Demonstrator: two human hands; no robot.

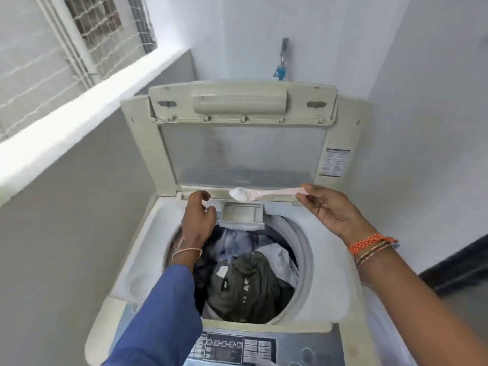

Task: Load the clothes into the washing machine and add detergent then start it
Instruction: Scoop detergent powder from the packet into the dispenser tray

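Right grip (334,207) pinching spoon (266,193), detergent (240,194) above open drawer (241,215).

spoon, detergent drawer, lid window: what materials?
Spoon: pale pink plastic by its look, matte, moulded in one piece. Detergent drawer: grey-white plastic, dull, with moulded ribs. Lid window: translucent panel, hazy; plastic or glass, hard to tell.

We see both arms reaching forward. The left hand (197,219) hangs knuckles up, fingers loosely curled and holding nothing, as far as we can tell; its forearm wears a blue sleeve. The right hand (331,208), bare-armed with wrist bands, pinches a spoon (266,193) handle between thumb and fingertips, palm turned left.
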